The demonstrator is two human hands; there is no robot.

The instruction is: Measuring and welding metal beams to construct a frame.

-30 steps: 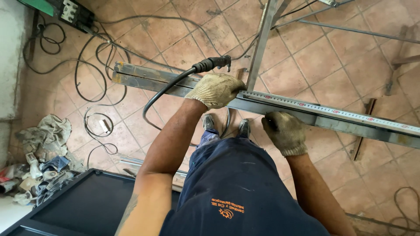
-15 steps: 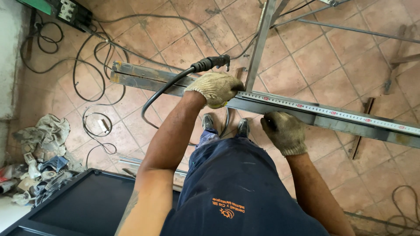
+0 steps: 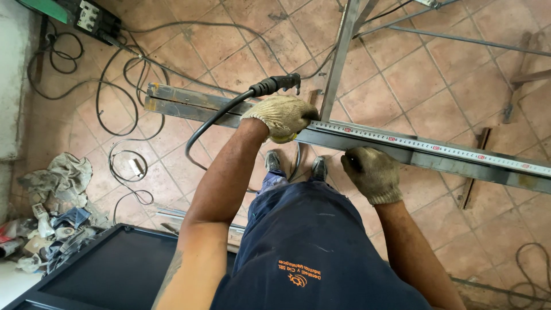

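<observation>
A worker seen from above wears knitted work gloves, beige and grimy, on the left hand [image 3: 281,116] and the right hand [image 3: 372,174]. The forearms are bare, the left one showing a dark tattoo near the elbow. Navy work trousers carry a small orange printed emblem; dark shoes show below.

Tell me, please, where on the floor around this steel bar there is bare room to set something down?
Bare tile lies beyond the steel bar, between the upright post and the scrap strips at the right edge. A smaller bare patch sits right of the right hand. It is crowded left: looped cables and a rag pile. The left hand holds the torch.
</observation>
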